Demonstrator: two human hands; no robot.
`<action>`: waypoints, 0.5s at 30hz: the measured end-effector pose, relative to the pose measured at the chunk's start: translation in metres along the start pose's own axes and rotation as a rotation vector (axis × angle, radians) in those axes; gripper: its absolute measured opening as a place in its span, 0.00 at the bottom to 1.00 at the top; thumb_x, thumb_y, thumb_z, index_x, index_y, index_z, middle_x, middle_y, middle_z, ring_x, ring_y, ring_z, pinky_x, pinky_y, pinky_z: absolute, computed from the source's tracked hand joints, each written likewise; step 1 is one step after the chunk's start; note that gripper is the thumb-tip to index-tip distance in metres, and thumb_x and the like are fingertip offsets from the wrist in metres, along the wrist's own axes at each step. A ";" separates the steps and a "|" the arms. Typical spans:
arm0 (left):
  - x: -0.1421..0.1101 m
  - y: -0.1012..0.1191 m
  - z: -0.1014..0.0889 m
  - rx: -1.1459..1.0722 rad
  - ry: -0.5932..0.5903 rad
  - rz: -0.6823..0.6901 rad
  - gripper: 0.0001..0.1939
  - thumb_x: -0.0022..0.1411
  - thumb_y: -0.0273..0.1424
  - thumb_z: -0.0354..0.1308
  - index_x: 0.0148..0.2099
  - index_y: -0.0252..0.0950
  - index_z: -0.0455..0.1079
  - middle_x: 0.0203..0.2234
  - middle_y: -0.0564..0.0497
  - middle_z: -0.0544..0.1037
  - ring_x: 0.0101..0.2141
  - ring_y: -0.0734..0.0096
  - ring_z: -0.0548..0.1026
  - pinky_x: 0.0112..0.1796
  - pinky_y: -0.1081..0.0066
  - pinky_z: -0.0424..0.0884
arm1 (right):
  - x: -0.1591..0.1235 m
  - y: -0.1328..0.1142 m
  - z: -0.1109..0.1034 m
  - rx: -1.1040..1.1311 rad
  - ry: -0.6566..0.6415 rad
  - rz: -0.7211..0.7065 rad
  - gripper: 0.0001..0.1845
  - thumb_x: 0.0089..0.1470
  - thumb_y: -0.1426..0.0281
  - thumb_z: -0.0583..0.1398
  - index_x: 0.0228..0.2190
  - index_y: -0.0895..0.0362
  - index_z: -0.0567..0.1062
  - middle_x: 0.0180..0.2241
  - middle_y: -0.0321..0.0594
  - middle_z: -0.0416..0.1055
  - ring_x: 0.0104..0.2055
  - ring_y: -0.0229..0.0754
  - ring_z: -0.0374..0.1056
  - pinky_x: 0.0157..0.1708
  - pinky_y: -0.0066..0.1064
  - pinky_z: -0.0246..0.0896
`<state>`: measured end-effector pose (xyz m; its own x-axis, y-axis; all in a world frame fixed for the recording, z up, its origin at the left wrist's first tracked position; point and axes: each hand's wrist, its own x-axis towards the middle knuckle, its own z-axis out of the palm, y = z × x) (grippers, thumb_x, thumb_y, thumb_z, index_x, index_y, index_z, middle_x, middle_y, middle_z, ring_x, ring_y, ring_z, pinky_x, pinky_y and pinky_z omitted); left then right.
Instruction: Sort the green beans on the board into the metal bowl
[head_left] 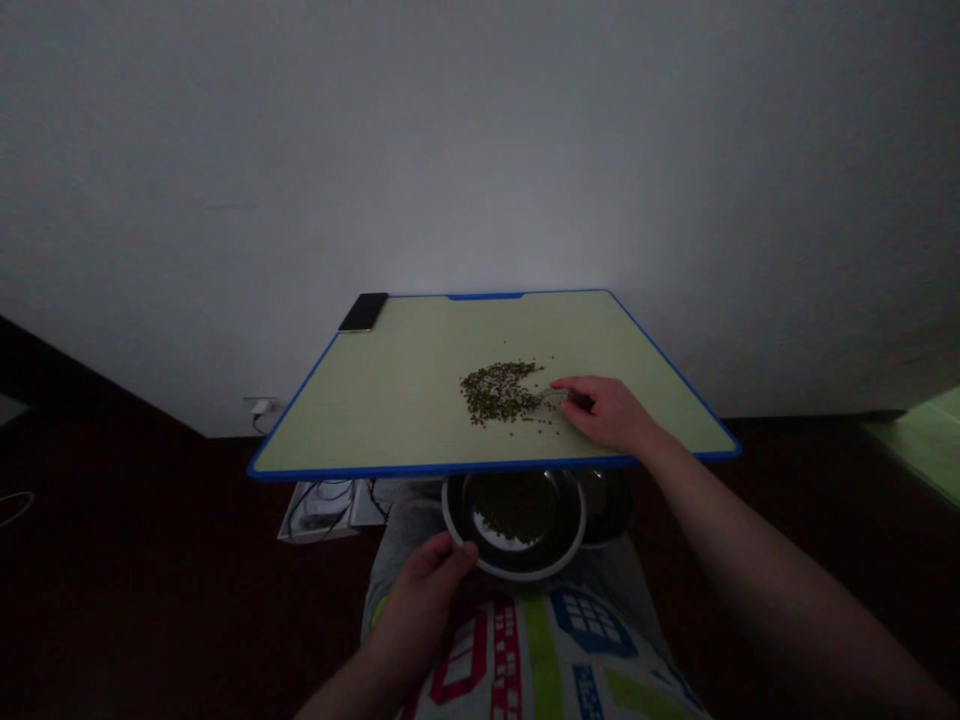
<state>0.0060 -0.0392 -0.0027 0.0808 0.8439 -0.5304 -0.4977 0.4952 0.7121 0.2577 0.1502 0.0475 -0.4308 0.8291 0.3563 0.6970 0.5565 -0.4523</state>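
A loose pile of small green beans (498,392), like mung beans, is spread on the pale folding table (390,400). At the pile's right edge, my right hand (604,410) is closed on a thin metal utensil (551,393). Its far end lies among the beans, so I cannot tell whether it is a spoon or a fork. Below the table's front edge, my left hand (431,580) grips the near left rim of a metal bowl (517,572). Green beans cover part of the bowl's bottom. The bowl is over my lap, its far side hidden under the tabletop.
A black phone (364,312) lies at the table's far left corner. Another dark container (609,505) stands right of the bowl, partly under the table. A white box with cables (319,510) sits on the floor at left, near a wall plug (261,406). A wall borders the table's back.
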 end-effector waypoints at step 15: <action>0.000 -0.006 -0.001 -0.021 -0.016 0.028 0.15 0.46 0.37 0.72 0.36 0.34 0.79 0.29 0.47 0.85 0.33 0.58 0.83 0.40 0.63 0.78 | -0.002 0.002 0.009 0.019 0.026 -0.016 0.21 0.53 0.68 0.57 0.48 0.59 0.79 0.30 0.41 0.77 0.26 0.38 0.67 0.30 0.30 0.59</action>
<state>0.0081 -0.0418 -0.0073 0.0809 0.8605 -0.5030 -0.5177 0.4675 0.7165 0.2547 0.1502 0.0386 -0.4271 0.8183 0.3846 0.6789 0.5712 -0.4614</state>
